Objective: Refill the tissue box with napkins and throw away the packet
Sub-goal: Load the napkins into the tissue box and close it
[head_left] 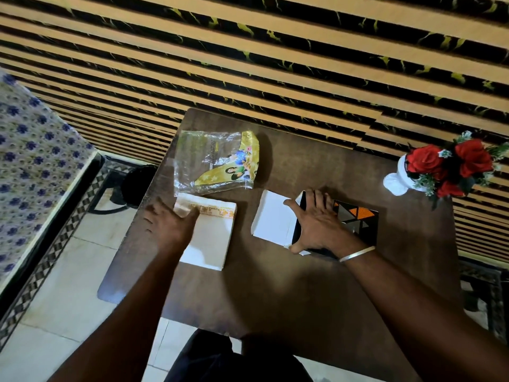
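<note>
The napkin stack [209, 232] is pressed under the flat, spread left hand [168, 224], left of the tissue box [349, 227], whose open end is steadied by the splayed right hand [316, 224].

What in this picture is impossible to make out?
- Inside of the tissue box, head view: covered by the right hand and flap.
- Left hand fingers: motion-blurred on the napkin stack.
- Print on the packet: too small and crumpled.
</note>
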`<control>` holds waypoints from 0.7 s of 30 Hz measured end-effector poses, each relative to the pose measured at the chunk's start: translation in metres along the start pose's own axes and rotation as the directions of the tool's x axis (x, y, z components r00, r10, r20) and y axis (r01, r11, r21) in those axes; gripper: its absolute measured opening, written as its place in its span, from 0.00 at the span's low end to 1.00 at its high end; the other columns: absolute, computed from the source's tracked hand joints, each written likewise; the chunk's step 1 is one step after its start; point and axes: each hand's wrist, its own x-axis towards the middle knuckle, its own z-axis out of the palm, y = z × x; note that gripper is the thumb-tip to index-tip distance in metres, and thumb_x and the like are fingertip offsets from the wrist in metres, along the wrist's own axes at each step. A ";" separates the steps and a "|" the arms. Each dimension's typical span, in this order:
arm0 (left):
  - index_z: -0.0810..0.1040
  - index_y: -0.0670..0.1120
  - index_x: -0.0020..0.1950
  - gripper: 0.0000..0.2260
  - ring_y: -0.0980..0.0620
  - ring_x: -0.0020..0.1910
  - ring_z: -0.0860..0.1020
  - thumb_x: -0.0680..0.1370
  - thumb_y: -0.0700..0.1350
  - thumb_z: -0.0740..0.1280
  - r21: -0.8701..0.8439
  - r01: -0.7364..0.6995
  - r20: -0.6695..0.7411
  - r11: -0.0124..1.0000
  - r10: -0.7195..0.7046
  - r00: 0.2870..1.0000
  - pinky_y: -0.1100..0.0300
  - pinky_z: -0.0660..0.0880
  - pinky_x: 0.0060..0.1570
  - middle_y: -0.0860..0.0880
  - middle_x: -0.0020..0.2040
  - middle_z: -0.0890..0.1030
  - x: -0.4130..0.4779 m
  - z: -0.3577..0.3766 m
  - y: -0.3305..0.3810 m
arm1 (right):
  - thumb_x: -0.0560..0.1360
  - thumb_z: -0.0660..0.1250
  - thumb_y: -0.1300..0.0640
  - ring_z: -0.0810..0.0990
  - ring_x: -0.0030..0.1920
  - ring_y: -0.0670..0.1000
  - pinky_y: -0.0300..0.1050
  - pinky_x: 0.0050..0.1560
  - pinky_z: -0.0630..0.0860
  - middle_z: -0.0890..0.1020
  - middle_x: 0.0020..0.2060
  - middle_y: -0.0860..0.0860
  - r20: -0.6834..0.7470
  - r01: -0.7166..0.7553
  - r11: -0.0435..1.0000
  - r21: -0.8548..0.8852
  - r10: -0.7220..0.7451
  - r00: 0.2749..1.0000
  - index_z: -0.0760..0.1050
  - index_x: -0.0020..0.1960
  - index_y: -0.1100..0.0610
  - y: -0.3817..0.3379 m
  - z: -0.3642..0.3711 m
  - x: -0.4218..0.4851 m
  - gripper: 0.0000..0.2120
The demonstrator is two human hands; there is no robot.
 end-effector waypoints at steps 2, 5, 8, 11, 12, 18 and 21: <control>0.67 0.46 0.72 0.43 0.36 0.70 0.68 0.65 0.64 0.77 0.002 0.126 0.209 0.992 -0.124 0.970 0.38 0.66 0.69 0.37 0.73 0.68 0.018 -0.001 -0.019 | 0.56 0.75 0.31 0.51 0.76 0.66 0.66 0.77 0.47 0.52 0.76 0.62 0.003 -0.002 1.000 -0.005 0.002 1.000 0.48 0.79 0.44 -0.001 -0.001 0.000 0.59; 0.78 0.50 0.58 0.41 0.43 0.58 0.78 0.52 0.70 0.80 0.019 0.168 0.313 0.986 -0.166 0.935 0.44 0.76 0.59 0.45 0.59 0.81 0.035 0.006 -0.042 | 0.56 0.75 0.30 0.51 0.76 0.66 0.66 0.77 0.47 0.52 0.76 0.63 0.001 0.001 1.000 -0.008 -0.001 1.000 0.49 0.79 0.44 -0.001 0.000 0.000 0.60; 0.71 0.43 0.70 0.47 0.38 0.69 0.69 0.58 0.63 0.80 0.154 0.115 0.309 0.981 -0.158 0.938 0.44 0.69 0.67 0.38 0.67 0.74 0.022 -0.002 -0.028 | 0.56 0.74 0.30 0.50 0.77 0.66 0.67 0.77 0.46 0.51 0.77 0.63 0.001 0.004 1.000 -0.008 -0.004 1.000 0.49 0.78 0.44 -0.001 0.001 0.000 0.59; 0.65 0.39 0.73 0.49 0.37 0.70 0.66 0.61 0.59 0.81 0.154 0.162 0.320 0.975 -0.205 0.925 0.44 0.68 0.68 0.36 0.70 0.70 0.021 -0.006 -0.018 | 0.56 0.74 0.30 0.50 0.77 0.67 0.67 0.77 0.46 0.51 0.77 0.63 0.001 0.008 1.000 -0.006 -0.008 1.000 0.48 0.78 0.44 -0.001 0.002 -0.001 0.59; 0.65 0.39 0.73 0.49 0.37 0.70 0.67 0.60 0.59 0.82 0.124 0.162 0.332 0.979 -0.195 0.923 0.44 0.70 0.66 0.37 0.70 0.70 0.025 -0.002 -0.021 | 0.56 0.74 0.30 0.50 0.77 0.67 0.67 0.77 0.46 0.51 0.77 0.63 0.003 0.008 1.000 -0.005 -0.008 1.000 0.48 0.78 0.44 -0.001 0.002 -0.001 0.59; 0.77 0.39 0.55 0.34 0.42 0.49 0.80 0.56 0.52 0.85 0.048 0.188 0.422 0.981 -0.190 0.887 0.50 0.79 0.48 0.40 0.53 0.81 0.031 -0.011 -0.018 | 0.55 0.73 0.30 0.52 0.76 0.66 0.67 0.77 0.47 0.53 0.76 0.63 -0.016 0.012 1.000 -0.013 -0.012 1.000 0.50 0.78 0.46 -0.003 0.004 -0.002 0.59; 0.80 0.40 0.52 0.41 0.43 0.46 0.82 0.44 0.57 0.84 0.006 0.217 0.469 0.976 -0.194 0.861 0.49 0.82 0.48 0.42 0.50 0.83 0.041 -0.010 -0.025 | 0.55 0.73 0.30 0.51 0.77 0.67 0.67 0.77 0.47 0.52 0.77 0.63 -0.008 0.011 1.000 -0.011 -0.011 1.000 0.49 0.78 0.46 -0.003 0.004 -0.002 0.60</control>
